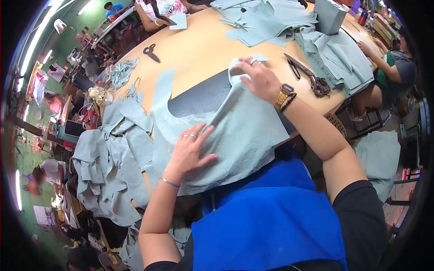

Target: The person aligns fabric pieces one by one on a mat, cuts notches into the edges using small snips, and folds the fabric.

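Note:
A pale green-grey piece of cut cloth (239, 140) lies in front of me, with a curved neckline-like opening and a strap on each side. Under it, a dark grey flat board (199, 97) shows through the opening. My left hand (190, 151) rests on the cloth below the opening, fingers spread. At the far right strap, my right hand (261, 82) has its fingers curled on the cloth edge, which is folded over there. A watch and a dark bracelet are on my right wrist. The fingertips of that hand are partly hidden.
Scissors with wrapped handles (312, 79) lie right of my right hand, and dark scissors (152, 53) farther back. Cloth pieces are heaped at left (113, 158) and stacked at right (337, 61). A person (389, 67) sits at right; another person's hand (162, 21) is across the table.

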